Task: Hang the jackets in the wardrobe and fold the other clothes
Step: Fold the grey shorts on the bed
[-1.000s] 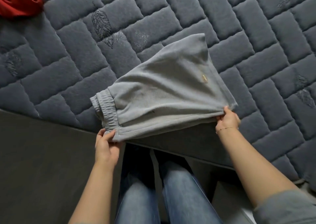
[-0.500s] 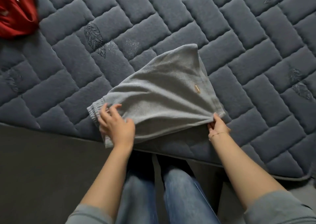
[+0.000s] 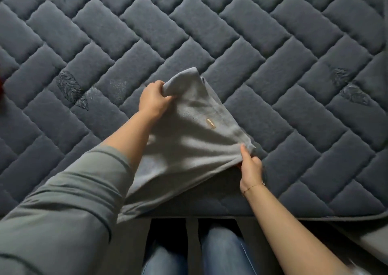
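Note:
A grey sweat garment with a small tan label lies partly folded on the dark quilted mattress, near its front edge. My left hand reaches across it and grips its far corner, fingers curled round the cloth. My right hand pinches the garment's near right corner between thumb and fingers. My left forearm and grey sleeve cover the garment's left part, so its elastic waistband is hidden.
A sliver of red cloth shows at the far left edge. The mattress edge runs along the bottom, with my jeans-clad legs and dark floor below it.
My left hand has let go of the waistband end and moved up and right to grip the far corner. The right hand keeps its corner. The view has shifted, pushing the red cloth out left.

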Motion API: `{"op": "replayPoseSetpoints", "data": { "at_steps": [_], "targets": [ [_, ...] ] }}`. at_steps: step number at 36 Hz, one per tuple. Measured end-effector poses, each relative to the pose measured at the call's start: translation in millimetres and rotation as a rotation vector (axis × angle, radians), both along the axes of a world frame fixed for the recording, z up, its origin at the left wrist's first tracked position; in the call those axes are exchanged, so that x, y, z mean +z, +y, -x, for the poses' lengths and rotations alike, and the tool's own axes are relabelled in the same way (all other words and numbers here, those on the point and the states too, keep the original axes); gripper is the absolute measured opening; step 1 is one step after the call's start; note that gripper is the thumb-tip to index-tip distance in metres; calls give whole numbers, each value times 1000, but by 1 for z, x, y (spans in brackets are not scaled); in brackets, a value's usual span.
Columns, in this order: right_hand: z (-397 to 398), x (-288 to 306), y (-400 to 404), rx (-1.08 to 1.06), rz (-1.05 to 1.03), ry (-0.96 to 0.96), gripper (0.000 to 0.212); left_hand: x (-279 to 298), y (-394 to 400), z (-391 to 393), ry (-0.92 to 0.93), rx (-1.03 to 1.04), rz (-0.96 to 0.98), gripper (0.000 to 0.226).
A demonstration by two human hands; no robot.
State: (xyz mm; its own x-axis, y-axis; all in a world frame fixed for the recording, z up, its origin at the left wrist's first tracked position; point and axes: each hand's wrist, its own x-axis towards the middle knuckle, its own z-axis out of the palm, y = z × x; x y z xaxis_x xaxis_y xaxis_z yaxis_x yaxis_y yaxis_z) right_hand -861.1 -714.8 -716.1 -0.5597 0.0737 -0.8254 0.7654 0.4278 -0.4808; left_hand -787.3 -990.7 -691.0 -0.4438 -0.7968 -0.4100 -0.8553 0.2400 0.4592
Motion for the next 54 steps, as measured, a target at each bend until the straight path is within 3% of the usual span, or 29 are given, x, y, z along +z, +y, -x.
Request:
{"op": "replayPoseSetpoints", "data": {
  "at_steps": [3, 6, 10, 14, 17, 18, 21, 24, 33, 38, 46, 50, 54],
  "targets": [
    [2, 1, 7, -210, 270, -145, 35, 12, 29, -4, 130, -99, 228, 19],
    [6, 4, 9, -340, 464, -238, 31, 19, 68, -13, 194, -260, 375, 23],
    [9, 10, 8, -334, 521, -294, 28, 7, 104, -18, 114, -508, 62, 40],
    [14, 8, 5, -336, 521, -322, 26, 5, 98, -7, 169, -444, -157, 32],
    [16, 6, 4, -348, 513, -326, 26, 2, 72, 8, 181, -358, -143, 11],
    [16, 5, 4, -352, 515, -325, 28, 1, 63, 14, 152, -319, -129, 13],
    [15, 4, 5, -355, 527, -322, 32, -8, 45, 32, 41, -347, -55, 47],
    [15, 6, 4, -344, 532, -323, 35, -15, 35, 51, -33, -429, -119, 78],
    [5, 26, 1, -297, 471, -188, 33, -5, 32, 71, 39, -659, -395, 28],
    [-23, 57, -7, -99, 422, 89, 7, 31, 20, 43, 228, -746, -401, 24],
    [-118, 103, -14, 611, 376, 653, 26, 88, -24, -90, 331, -904, -196, 27],
    [-192, 107, -22, 879, 337, 794, 26, 94, -38, -170, 297, -1017, -85, 20],
    [-259, 88, -32, 1094, 233, 792, 29, 74, -48, -239, 255, -1151, 60, 29]
  ]
}}
